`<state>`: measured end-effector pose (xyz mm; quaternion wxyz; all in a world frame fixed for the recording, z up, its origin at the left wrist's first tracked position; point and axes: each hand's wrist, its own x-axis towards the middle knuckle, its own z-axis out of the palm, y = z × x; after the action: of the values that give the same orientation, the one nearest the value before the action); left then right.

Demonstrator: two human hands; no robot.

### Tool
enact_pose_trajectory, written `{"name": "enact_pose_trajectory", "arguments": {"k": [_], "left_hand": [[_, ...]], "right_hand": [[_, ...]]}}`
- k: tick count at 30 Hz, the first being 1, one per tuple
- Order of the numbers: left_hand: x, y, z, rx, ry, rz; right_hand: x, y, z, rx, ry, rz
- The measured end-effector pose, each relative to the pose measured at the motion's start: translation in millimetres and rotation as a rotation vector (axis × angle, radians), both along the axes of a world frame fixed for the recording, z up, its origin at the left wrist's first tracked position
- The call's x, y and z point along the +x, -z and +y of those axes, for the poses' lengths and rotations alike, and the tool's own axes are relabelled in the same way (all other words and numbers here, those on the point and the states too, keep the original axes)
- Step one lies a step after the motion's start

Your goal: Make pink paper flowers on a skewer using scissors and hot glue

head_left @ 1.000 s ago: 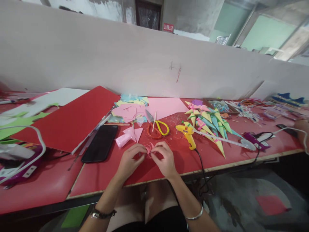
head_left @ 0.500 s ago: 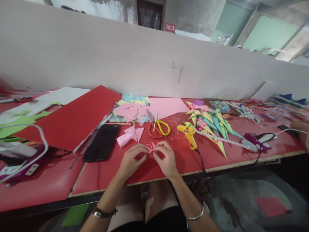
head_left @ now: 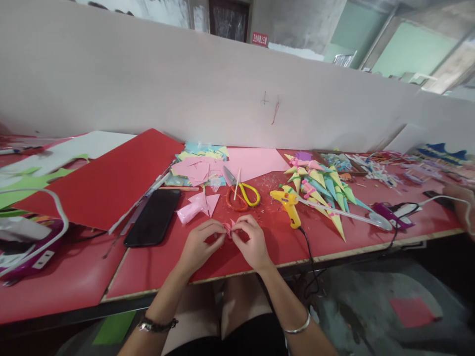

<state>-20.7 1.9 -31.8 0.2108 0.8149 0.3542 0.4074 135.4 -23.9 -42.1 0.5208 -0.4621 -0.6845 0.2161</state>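
Observation:
Just above the red table's front part, my left hand [head_left: 203, 243] and my right hand [head_left: 251, 241] meet fingertip to fingertip. Both pinch a small curled pink strip [head_left: 227, 227], which looks like paper or foam; the fingers partly cover it. Beyond my hands lie scissors [head_left: 243, 196] with one yellow and one orange-red handle, a thin white stick across them. A pink cone-shaped roll [head_left: 190, 211] rests on a pink paper piece [head_left: 212, 203] left of the scissors. To the right, a yellow hot glue gun [head_left: 288, 206] lies on its side with a clear glue stick in its back.
A black phone [head_left: 153, 217] and a large red sheet [head_left: 107, 180] lie left. Pink scraps [head_left: 196, 170] and a pink sheet [head_left: 256, 163] sit at the back. Several decorated cones [head_left: 326, 185] are piled right. The glue gun's cord [head_left: 308, 254] drops over the table's edge. Another person's hand [head_left: 458, 200] shows far right.
My fingertips have drawn slightly closer together around the pink strip, and less of it shows. The whole view has shifted a little; the things on the table stay in place.

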Motion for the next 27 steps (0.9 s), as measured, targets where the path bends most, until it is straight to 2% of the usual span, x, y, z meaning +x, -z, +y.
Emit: {"name": "enact_pose_trajectory", "arguments": {"k": [14, 27], "left_hand": [[2.2, 1.1, 0.9, -0.122, -0.103, 0.093], [2.0, 3.2, 3.1, -0.142, -0.083, 0.079]], "right_hand": [[-0.3, 1.5, 4.7, -0.102, 0.003, 0.026], [0.8, 1.3, 4.4, -0.108, -0.031, 0.045]]}}
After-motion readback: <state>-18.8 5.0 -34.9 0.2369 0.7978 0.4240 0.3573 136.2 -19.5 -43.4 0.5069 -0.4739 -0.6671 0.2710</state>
